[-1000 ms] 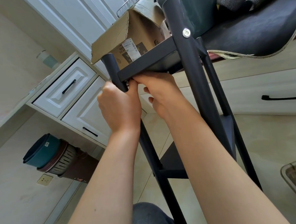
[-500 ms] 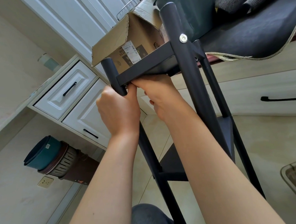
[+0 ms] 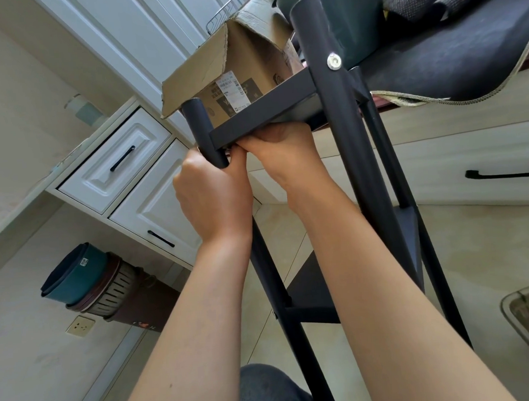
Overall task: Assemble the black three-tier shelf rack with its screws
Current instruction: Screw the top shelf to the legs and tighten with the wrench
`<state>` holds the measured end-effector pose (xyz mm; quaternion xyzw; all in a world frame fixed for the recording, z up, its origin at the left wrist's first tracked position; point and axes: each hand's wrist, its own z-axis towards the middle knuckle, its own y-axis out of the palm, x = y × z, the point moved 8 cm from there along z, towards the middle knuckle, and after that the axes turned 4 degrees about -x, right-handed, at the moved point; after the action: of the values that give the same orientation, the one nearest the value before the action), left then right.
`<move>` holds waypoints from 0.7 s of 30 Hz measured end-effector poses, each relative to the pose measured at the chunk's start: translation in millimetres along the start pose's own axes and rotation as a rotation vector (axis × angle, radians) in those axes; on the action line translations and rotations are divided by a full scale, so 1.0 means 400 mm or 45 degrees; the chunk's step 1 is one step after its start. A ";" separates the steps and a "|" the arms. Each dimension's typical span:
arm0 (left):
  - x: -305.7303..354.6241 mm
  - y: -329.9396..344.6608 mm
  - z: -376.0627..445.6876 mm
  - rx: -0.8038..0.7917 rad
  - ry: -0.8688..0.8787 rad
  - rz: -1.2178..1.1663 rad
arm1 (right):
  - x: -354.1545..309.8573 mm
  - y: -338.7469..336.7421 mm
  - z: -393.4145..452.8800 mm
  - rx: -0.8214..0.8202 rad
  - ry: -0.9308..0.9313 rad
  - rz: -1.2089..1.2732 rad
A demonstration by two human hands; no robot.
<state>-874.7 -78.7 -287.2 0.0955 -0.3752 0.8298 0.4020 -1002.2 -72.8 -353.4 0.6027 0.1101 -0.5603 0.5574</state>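
Note:
The black shelf rack [image 3: 343,153] stands in front of me, seen from its side with round posts and flat shelves. A silver screw [image 3: 333,62] sits in the right post near the top shelf [image 3: 262,114]. My left hand [image 3: 214,197] grips the left post [image 3: 203,133] just below that shelf. My right hand [image 3: 281,156] reaches under the shelf edge at the same corner, fingers curled against the joint; what they hold is hidden. A lower shelf [image 3: 311,293] shows between my forearms.
An open cardboard box [image 3: 234,67] stands behind the rack top. White drawers with black handles [image 3: 123,164] are at the left, stacked basins [image 3: 86,280] below them, a wall socket [image 3: 79,326] lower still. A dark mat [image 3: 451,46] lies on the counter at right.
The rack top and both hands have shifted slightly in view as the camera moved. The grip at the top left corner looks the same.

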 end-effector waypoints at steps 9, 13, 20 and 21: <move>0.000 -0.001 -0.002 -0.001 -0.008 -0.015 | -0.012 0.003 -0.008 -0.040 -0.035 -0.028; 0.002 0.003 -0.003 0.001 0.004 -0.016 | -0.025 0.001 -0.007 -0.031 -0.035 -0.101; -0.004 -0.007 -0.007 0.031 -0.031 0.009 | -0.013 0.010 -0.010 0.005 -0.029 -0.126; -0.005 -0.009 -0.007 0.034 -0.038 0.012 | -0.011 0.012 -0.009 0.009 -0.025 -0.130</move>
<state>-870.2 -76.6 -288.0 0.1116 -0.3705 0.8351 0.3910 -998.1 -69.5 -348.0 0.5927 0.1331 -0.5942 0.5271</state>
